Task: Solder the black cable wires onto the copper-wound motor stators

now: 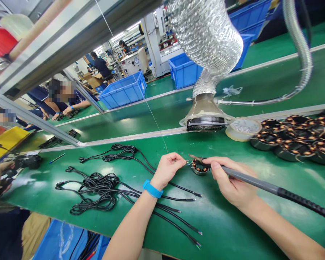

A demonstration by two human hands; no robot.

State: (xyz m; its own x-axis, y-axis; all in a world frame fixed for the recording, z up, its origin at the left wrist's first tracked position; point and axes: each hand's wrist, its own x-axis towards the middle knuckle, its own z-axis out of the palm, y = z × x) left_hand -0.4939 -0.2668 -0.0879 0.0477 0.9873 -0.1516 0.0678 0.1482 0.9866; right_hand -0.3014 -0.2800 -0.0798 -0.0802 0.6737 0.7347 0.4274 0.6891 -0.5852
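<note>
My right hand (233,180) grips a soldering iron (249,180) with a dark grey handle. Its tip reaches over a small motor stator (199,167) with copper windings on the green bench. Just left of the stator, my left hand (168,167), with a blue wristband (152,189), pinches thin solder wire (157,124) that runs down from above. Fine coloured wire ends show between those fingertips and the stator; whether the left fingers hold them too, I cannot tell. Black cables (97,187) with stripped ends lie coiled under and beside my left forearm.
A fume-extraction hood (206,112) on a foil duct hangs behind the stator. To the right stand a round tub (243,128) and several larger stators (295,139). A metal post (40,117) crosses at left, near a co-worker's hands. Blue bins (124,90) stand behind.
</note>
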